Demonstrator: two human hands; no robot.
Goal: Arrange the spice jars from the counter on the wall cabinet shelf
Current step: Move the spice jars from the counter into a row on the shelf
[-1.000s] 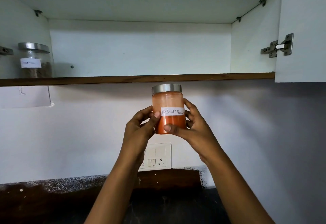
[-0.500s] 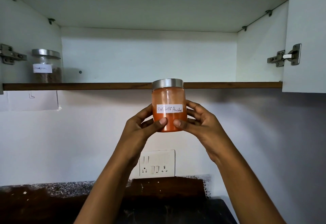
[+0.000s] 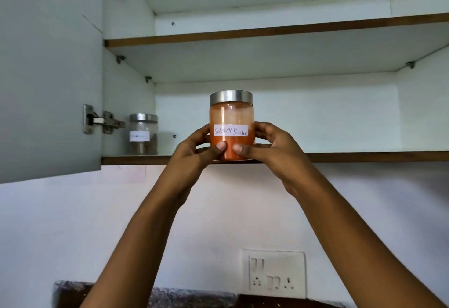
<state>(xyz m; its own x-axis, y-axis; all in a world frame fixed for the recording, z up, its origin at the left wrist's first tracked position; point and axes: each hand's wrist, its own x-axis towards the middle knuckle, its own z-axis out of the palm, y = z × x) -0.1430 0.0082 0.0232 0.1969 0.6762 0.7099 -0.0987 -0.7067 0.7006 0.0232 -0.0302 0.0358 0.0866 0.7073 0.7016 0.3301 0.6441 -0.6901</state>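
Head | 1 chilli jar (image 3: 232,118) (left hand (image 3: 192,154), right hand (image 3: 274,150)) | 1 brown jar (image 3: 143,135)

One view only, head-worn, wide-angle. Camera sits below the lower shelf (image 3: 352,156) of the wall cabinet (image 3: 315,113) and tilts up: underside of the upper shelf (image 3: 243,60) shows. Near enough for the arms to reach; left hand (image 3: 194,152), right hand (image 3: 274,147) and red chilli powder jar (image 3: 232,118) centre frame. Switch plate (image 3: 277,273) and desk (image 3: 194,298) strip at the bottom edge.

Jar (image 3: 232,123) — clear glass; lid (image 3: 231,98) — brushed metal
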